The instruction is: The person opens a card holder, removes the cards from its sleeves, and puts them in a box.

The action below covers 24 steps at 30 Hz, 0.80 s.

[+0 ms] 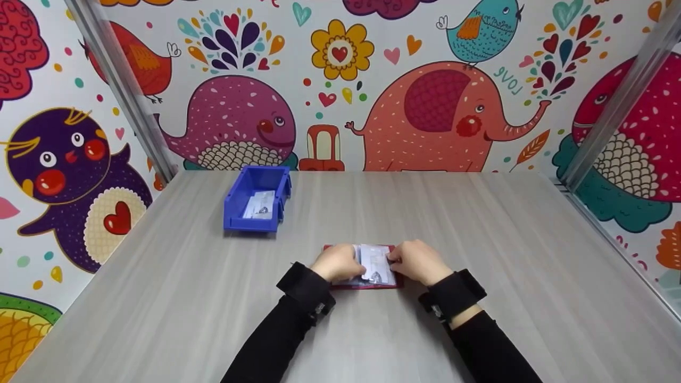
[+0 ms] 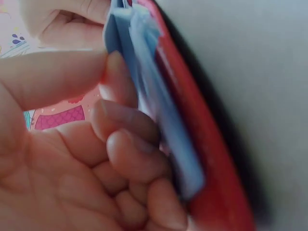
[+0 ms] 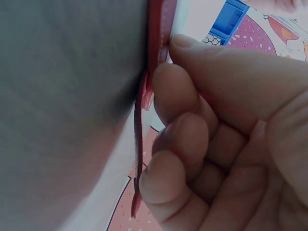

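A red card holder lies open on the table, with clear plastic sleeves inside it. A white printed card shows on top, between both hands. At the left side, my left hand pinches a pale-blue plastic sleeve between thumb and index finger; its other fingers curl against the sleeves below. My right hand grips the right edge of the holder, thumb on the pale inner side and index finger by the red cover. A thin red strap hangs beside those fingers.
Farther back on the left stands a blue plastic bin holding white printed cards. The wood-grain table meets a cartoon-printed wall at the back, with metal posts at the corners.
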Each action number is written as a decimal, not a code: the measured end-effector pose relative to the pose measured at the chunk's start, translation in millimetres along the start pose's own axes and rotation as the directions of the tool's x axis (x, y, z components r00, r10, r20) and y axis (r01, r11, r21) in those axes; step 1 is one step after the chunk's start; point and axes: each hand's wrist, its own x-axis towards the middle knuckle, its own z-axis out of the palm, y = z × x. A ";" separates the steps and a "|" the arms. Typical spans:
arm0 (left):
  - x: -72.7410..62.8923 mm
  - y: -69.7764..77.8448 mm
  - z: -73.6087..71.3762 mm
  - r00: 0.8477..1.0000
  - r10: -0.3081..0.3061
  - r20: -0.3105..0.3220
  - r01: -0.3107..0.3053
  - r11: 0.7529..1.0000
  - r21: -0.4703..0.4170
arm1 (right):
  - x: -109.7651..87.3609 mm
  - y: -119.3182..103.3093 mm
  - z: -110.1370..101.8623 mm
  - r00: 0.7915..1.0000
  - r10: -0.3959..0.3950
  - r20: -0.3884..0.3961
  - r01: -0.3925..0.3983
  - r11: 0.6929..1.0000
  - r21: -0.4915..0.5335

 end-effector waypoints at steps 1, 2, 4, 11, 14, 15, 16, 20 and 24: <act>-0.8 -1.5 -1.0 1.000 -0.001 0.000 0.001 1.000 -0.004 | 0.1 -0.3 0.1 1.000 0.004 0.000 -0.004 1.000 -0.001; -1.5 -3.3 -2.1 1.000 -0.002 -0.002 0.002 1.000 -0.008 | 0.1 -0.4 0.2 1.000 0.005 0.001 -0.005 1.000 -0.001; -3.0 -6.6 -4.5 1.000 -0.001 -0.009 0.001 1.000 -0.009 | 0.2 -0.5 0.4 1.000 0.001 0.000 -0.001 1.000 -0.004; -7.1 -18.1 -13.2 0.999 -0.033 -0.032 0.031 0.997 -0.066 | 0.1 0.8 -0.2 1.000 -0.021 0.003 0.021 1.000 -0.001; -8.4 -22.2 -16.7 0.998 -0.049 -0.035 0.045 0.995 -0.089 | 0.3 1.4 -0.3 0.999 -0.036 0.005 0.036 0.999 0.001; -9.0 -23.4 -17.9 0.998 -0.052 -0.037 0.049 0.995 -0.092 | 0.4 1.5 -0.2 0.999 -0.041 0.006 0.041 0.999 0.000; -9.6 -24.6 -19.1 0.998 -0.055 -0.043 0.050 0.995 -0.091 | 0.6 1.3 -0.2 0.999 -0.045 0.007 0.045 0.999 -0.001; -11.9 -30.1 -23.6 0.995 -0.073 -0.066 0.067 0.994 -0.088 | 0.1 0.7 -0.2 0.999 -0.047 0.005 0.047 0.999 -0.010; -13.4 -35.5 -29.8 0.991 -0.107 -0.080 0.099 0.990 -0.102 | -0.1 0.2 0.5 0.999 -0.041 -0.002 0.041 0.999 -0.023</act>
